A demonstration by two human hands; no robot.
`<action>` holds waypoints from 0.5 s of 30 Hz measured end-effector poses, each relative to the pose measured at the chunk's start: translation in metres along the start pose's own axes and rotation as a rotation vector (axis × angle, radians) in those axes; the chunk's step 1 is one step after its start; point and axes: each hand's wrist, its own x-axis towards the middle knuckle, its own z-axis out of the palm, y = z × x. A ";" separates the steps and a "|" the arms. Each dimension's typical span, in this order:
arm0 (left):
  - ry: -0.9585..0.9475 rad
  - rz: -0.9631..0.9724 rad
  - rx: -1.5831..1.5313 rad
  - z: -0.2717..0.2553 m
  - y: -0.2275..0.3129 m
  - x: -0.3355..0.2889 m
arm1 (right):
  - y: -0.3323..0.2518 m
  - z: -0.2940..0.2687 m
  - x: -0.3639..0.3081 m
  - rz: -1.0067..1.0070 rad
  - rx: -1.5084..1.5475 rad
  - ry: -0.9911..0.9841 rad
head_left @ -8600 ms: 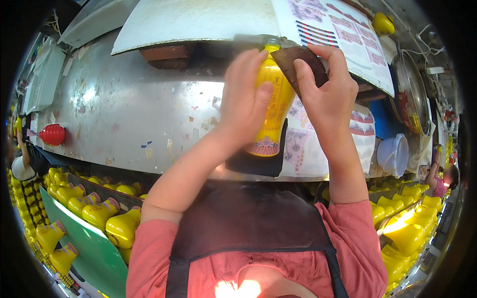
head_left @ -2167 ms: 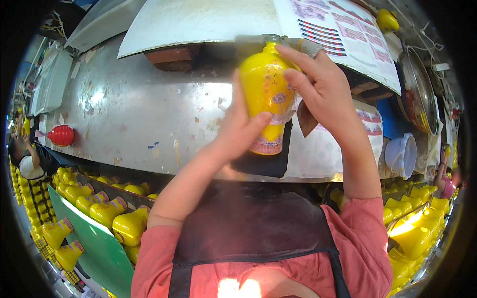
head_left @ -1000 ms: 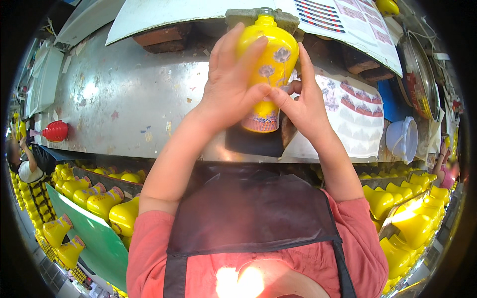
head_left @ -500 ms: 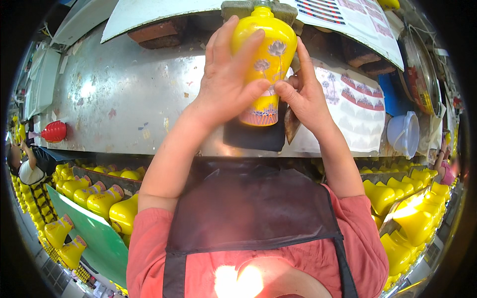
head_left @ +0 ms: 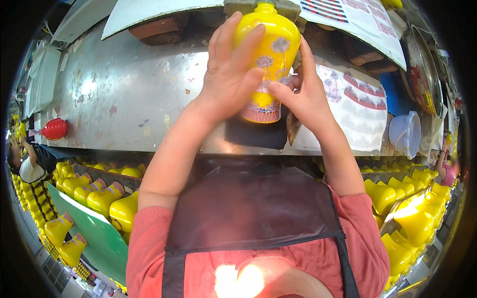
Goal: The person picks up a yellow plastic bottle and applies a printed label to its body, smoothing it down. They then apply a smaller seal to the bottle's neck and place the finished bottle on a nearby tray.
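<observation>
Yellow lotus-patterned bottle [head_left: 272, 30] sits between the left hand [head_left: 223, 74], fingers spread wide along its left side, and the right hand [head_left: 307, 94], gripping its lower right side, its long axis running neck-away, base toward the person, near the black pad [head_left: 254, 138] on the metal worktop [head_left: 134, 94], left of the printed sheet [head_left: 343, 131].

Decorated vase [head_left: 273, 55]: coated in glossy yellow, patterned with grey-purple lotus flowers, ringed at the foot by a blue, white and reddish border.
Decal sheet [head_left: 355, 121]: white, printed with purplish flowers and scalloped bands in red and blue-grey.
Flat pad [head_left: 254, 136]: plain black.
Apron [head_left: 253, 213]: dark maroon-brown, edged in black.
Shirt [head_left: 147, 248]: plain coral pink.
Ribbed container [head_left: 54, 129]: red, tipped in pink.
Bucket [head_left: 403, 135]: pale bluish white.
Panel [head_left: 92, 233]: plain green.
</observation>
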 end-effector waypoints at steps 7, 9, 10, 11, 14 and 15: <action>-0.016 -0.030 -0.049 -0.002 -0.001 -0.001 | -0.005 -0.025 -0.002 0.120 0.177 -0.161; 0.022 -0.005 -0.033 -0.005 0.000 0.000 | -0.008 -0.023 -0.003 0.117 0.260 -0.126; 0.043 0.003 -0.033 -0.006 0.001 0.001 | -0.009 -0.019 -0.003 0.123 0.199 -0.111; 0.015 0.017 0.014 -0.006 0.001 0.001 | -0.009 -0.015 -0.004 0.104 0.143 -0.096; -0.025 0.055 0.099 -0.007 -0.002 0.002 | -0.006 -0.008 -0.005 0.047 0.033 -0.061; -0.018 0.071 0.097 -0.006 -0.004 0.002 | -0.005 -0.007 -0.005 0.031 0.001 -0.045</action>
